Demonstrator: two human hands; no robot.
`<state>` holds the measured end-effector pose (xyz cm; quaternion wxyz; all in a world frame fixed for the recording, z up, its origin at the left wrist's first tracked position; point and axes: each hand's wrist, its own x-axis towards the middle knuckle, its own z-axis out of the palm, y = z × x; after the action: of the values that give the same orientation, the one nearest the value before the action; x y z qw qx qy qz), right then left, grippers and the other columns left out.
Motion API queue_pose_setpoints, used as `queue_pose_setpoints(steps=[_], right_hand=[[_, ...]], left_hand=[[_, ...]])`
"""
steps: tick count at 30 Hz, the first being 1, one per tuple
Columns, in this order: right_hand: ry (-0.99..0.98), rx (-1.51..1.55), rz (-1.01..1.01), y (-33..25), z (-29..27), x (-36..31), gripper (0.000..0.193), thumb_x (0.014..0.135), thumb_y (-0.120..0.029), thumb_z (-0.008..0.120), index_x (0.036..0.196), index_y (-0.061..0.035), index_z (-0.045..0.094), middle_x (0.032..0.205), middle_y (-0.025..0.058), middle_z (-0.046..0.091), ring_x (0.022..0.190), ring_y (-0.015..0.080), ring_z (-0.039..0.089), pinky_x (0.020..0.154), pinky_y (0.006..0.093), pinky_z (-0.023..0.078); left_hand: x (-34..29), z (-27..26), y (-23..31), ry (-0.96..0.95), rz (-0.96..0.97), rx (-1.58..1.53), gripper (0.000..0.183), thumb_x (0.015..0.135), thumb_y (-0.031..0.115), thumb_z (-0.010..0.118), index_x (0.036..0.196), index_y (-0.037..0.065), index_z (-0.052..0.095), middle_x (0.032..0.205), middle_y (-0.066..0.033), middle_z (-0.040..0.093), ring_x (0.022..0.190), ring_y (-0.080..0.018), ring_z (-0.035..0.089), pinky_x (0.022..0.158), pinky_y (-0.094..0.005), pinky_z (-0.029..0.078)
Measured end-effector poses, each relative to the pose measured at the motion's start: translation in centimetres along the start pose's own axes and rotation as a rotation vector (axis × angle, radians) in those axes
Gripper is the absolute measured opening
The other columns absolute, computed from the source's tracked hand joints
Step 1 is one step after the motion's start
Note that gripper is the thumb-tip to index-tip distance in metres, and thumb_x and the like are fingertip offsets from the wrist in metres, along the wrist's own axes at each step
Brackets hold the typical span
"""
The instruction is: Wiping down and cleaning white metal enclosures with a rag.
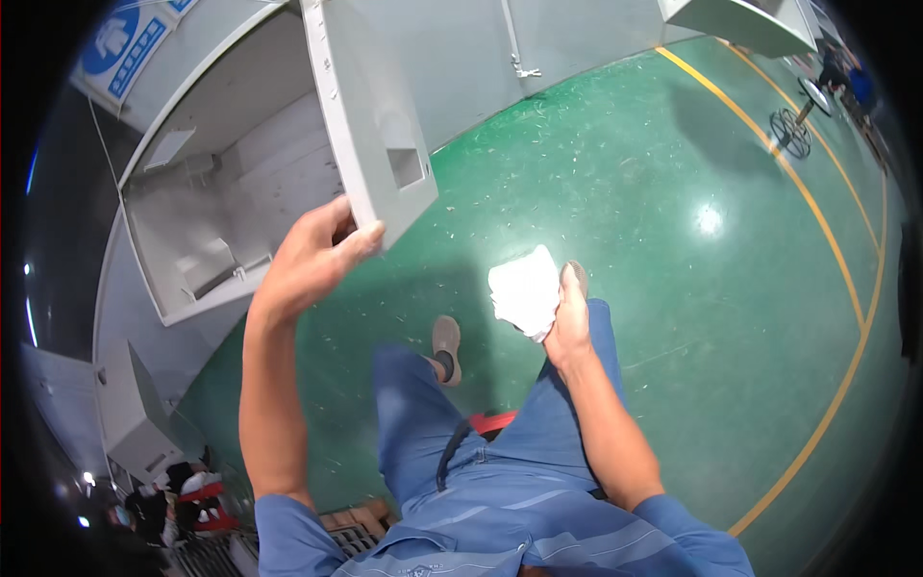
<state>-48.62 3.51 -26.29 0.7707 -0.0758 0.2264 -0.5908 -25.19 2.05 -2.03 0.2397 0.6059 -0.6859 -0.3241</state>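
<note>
My left hand (322,252) grips the lower corner of a light grey metal door (380,125), fingers behind its edge and thumb on the near side. The door stands swung out from a grey metal cabinet (240,163), whose inside shows a few small fittings and a pale box-like part (204,269) near the bottom. A rectangular cut-out (404,166) sits near the door's lower end. In front of my legs my right hand (567,322) holds a crumpled white cloth (526,291), apart from the door. The fingers under the cloth are hidden.
Green floor (692,385) with small bright scraps spreads around my feet, crossed by yellow lines (827,260). A round stool (794,125) stands far right, below another grey cabinet (745,24). A second open door (135,413) and a pallet-like wooden piece (356,519) lie at lower left.
</note>
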Motion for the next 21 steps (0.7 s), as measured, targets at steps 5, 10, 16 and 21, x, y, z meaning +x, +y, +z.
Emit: queue_pose_setpoints(steps=[5, 10, 16, 21], right_hand=[[-0.257, -0.102, -0.273, -0.5, 10.7, -2.7, 0.040, 0.101, -0.032, 0.046, 0.123, 0.0002, 0.052, 0.113, 0.0125, 0.062, 0.098, 0.0223, 0.064, 0.087, 0.0361, 0.051], [-0.324, -0.806, -1.150, 2.2, 19.7, -5.5, 0.034, 0.089, -0.014, 0.064, 0.119, 0.0005, 0.058, 0.112, 0.0160, 0.057, 0.100, 0.0285, 0.060, 0.082, 0.0354, 0.052], [-0.296, -0.858, -1.398, 5.2, 22.1, -5.6, 0.034, 0.081, -0.012, 0.066, 0.112, 0.0004, 0.063, 0.108, 0.0167, 0.057, 0.095, 0.0347, 0.060, 0.080, 0.0404, 0.052], [0.409, -1.436, -0.683, 3.5, 9.1, 11.5, 0.030, 0.082, -0.023, 0.060, 0.103, -0.0026, 0.067, 0.102, 0.0211, 0.066, 0.092, 0.0368, 0.065, 0.075, 0.0463, 0.051]], left_hand=[[-4.6, 0.0, -0.4, 0.019, 0.024, -0.072, 0.035, 0.101, 0.031, 0.050, 0.098, -0.001, 0.060, 0.080, 0.0031, 0.050, 0.073, -0.0085, 0.043, 0.067, -0.0242, 0.038], [-9.0, 0.6, -0.8, 0.154, 0.143, -0.050, 0.036, 0.101, 0.027, 0.047, 0.077, 0.000, 0.052, 0.065, 0.0002, 0.046, 0.061, -0.0092, 0.039, 0.056, -0.0266, 0.034], [-14.0, 0.7, -3.4, 0.405, 0.469, 0.360, 0.035, 0.094, 0.023, 0.048, 0.072, -0.002, 0.053, 0.060, -0.0130, 0.051, 0.051, -0.0270, 0.051, 0.051, -0.0370, 0.037], [-15.6, 0.1, -3.5, 0.309, 0.536, 0.375, 0.046, 0.097, 0.034, 0.041, 0.071, -0.003, 0.050, 0.062, -0.0111, 0.046, 0.053, -0.0237, 0.044, 0.052, -0.0360, 0.032]])
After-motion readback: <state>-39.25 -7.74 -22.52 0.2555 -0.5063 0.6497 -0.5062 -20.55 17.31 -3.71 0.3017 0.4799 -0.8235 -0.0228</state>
